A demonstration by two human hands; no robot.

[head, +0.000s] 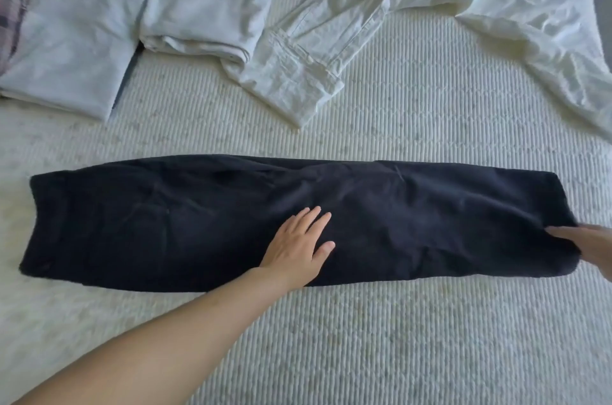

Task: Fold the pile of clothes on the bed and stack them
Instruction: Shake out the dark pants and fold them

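Single head-worn wide view, looking forward and steeply down, close over the bed, no second view

Pale ribbed bedspread, soft even light, grey corner upper right.

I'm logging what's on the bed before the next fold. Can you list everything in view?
trousers: 1, black, laid lengthwise across the middle of the bed
folded clothes: 2, white, far left, side by side
shirt: 1, cream, unfolded, far right
striped fabric: 1, pink and grey, far left edge
bed cover: 1, white, ribbed, under everything
left hand: flat on the trousers' middle
right hand: holds the trousers' right end
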